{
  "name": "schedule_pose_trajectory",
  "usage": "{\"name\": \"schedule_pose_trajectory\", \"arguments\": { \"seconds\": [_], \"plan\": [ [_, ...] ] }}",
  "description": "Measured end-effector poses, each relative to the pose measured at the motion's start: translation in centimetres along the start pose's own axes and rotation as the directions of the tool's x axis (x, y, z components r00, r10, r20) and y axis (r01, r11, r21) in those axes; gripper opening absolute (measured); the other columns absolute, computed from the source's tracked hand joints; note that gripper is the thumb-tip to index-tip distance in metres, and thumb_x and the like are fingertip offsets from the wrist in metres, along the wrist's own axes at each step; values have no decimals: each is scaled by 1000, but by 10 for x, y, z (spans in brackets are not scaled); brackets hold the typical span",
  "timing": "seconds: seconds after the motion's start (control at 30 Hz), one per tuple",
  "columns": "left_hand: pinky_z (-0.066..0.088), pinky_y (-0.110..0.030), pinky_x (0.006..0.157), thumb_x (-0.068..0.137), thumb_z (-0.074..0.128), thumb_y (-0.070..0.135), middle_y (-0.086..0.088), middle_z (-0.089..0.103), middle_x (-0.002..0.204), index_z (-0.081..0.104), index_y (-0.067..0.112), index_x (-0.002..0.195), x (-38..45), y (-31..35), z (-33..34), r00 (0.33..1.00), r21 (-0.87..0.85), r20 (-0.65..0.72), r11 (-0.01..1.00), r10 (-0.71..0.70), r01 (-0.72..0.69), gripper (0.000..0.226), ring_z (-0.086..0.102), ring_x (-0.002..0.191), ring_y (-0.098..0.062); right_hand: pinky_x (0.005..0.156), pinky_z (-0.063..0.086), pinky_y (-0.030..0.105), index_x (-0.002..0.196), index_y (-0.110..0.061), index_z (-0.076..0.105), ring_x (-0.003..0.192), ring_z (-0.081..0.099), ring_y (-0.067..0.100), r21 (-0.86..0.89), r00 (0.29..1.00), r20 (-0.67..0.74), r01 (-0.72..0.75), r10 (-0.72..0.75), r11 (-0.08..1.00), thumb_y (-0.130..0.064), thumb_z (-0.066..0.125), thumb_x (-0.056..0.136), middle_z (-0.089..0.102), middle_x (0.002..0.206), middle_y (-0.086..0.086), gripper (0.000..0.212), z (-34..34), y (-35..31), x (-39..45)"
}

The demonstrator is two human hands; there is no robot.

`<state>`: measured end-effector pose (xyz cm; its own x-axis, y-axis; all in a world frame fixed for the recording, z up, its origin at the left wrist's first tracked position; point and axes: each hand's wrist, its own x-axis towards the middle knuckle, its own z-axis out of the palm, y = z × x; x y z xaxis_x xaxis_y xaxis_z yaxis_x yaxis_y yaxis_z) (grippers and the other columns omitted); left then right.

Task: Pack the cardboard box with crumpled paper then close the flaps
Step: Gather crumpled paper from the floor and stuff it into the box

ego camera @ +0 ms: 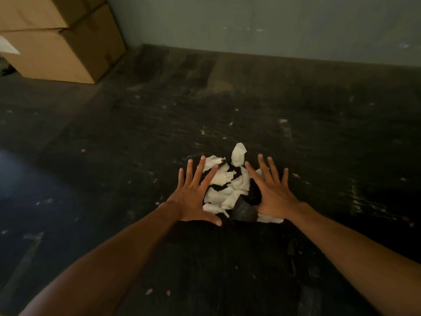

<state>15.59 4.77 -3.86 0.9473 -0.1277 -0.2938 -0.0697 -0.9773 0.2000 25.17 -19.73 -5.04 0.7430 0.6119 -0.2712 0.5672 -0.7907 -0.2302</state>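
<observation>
A heap of white crumpled paper pieces (230,185) lies on the dark floor at the middle of the head view. My left hand (193,195) is spread flat, fingers straight, at the heap's left edge, its fingertips over some pieces. My right hand (273,192) is spread the same way at the heap's right edge, with a white piece showing under its wrist. Neither hand holds anything. Two closed cardboard boxes (61,42) are stacked at the far left against the wall, well away from both hands.
The dark floor (319,144) is scuffed and dotted with small paper scraps. A grey wall (250,23) runs along the far side. A dark rounded thing (243,210) sits between my wrists below the heap; I cannot tell what it is.
</observation>
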Motion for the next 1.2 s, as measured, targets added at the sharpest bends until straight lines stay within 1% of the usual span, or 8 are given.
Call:
{"name": "schedule_pose_trajectory", "arguments": {
  "seconds": [0.23, 0.47, 0.6, 0.77, 0.9, 1.0, 1.1, 1.2],
  "plan": [
    [-8, -65, 114, 50, 55, 94, -3, -28, 160, -31, 40, 145, 65, -11, -7, 994, 39, 79, 996, 82, -85, 139, -26, 143, -40, 108, -12, 70, 147, -42, -18, 141, -32, 23, -86, 964, 232, 154, -130, 984, -61, 68, 72, -33, 155, -7, 116, -23, 0, 69],
    [15, -53, 119, 81, 52, 70, -7, 30, 148, 34, 30, 145, 63, -16, 2, 980, 36, -149, 991, 131, -127, 77, 23, 141, -31, 120, 13, 43, 140, -20, 42, 146, 15, 19, 40, 965, -70, 258, -254, 965, -29, 68, 85, 29, 154, 1, 61, -13, 7, 61],
    [24, -43, 114, 82, 70, 31, -6, 33, 145, 37, 27, 142, 55, -12, 0, 986, 36, -96, 990, 137, -134, 69, 28, 135, -26, 106, 38, 31, 124, -17, 55, 126, 42, 15, 112, 976, -108, 198, -187, 974, -20, 71, 83, 51, 132, 2, 44, -18, 11, 38],
    [33, -37, 110, 84, 71, 25, -5, 37, 141, 40, 24, 139, 36, -16, -6, 992, -98, -80, 989, 99, -107, 63, 39, 128, -23, 74, 52, 18, 122, -30, 49, 93, 61, 2, 464, 993, -71, -49, 93, 885, -9, 67, 85, 58, 114, -11, 46, -22, 13, -6],
    [47, -39, 102, 81, 74, 18, -2, 36, 139, 44, 26, 132, 21, -16, -1, 996, -224, -69, 972, 58, -72, 60, 53, 119, -22, 97, 48, 29, 135, -39, 43, 115, 48, 3, 442, 992, -98, -24, 75, 897, -12, 67, 85, 39, 137, -7, 61, -2, 4, -49],
    [50, -40, 99, 80, 76, 22, 0, 32, 140, 44, 28, 128, 14, -13, 7, 995, -235, -83, 969, 54, -72, 59, 55, 115, -22, 117, 19, 44, 146, -46, 22, 143, 12, 16, 227, 995, -89, -32, 54, 973, -36, 64, 85, 0, 159, -5, 75, 16, -12, -66],
    [49, -41, 102, 79, 77, 23, 2, 25, 145, 45, 29, 129, 9, -8, 8, 994, -233, -97, 970, 44, -65, 60, 54, 117, -21, 110, -11, 57, 146, -54, -7, 142, -29, 26, 13, 998, -53, -15, 16, 1000, -43, 61, 82, -36, 154, -2, 93, 25, -25, -61],
    [49, -41, 101, 79, 76, 21, 4, 27, 146, 43, 30, 131, 4, -5, 9, 997, -228, -75, 973, 27, -43, 62, 54, 118, -22, 105, -20, 62, 142, -58, -13, 136, -40, 29, -59, 999, -24, -36, 35, 998, -49, 57, 83, -44, 149, -1, 92, 25, -31, -47]
  ]
}}
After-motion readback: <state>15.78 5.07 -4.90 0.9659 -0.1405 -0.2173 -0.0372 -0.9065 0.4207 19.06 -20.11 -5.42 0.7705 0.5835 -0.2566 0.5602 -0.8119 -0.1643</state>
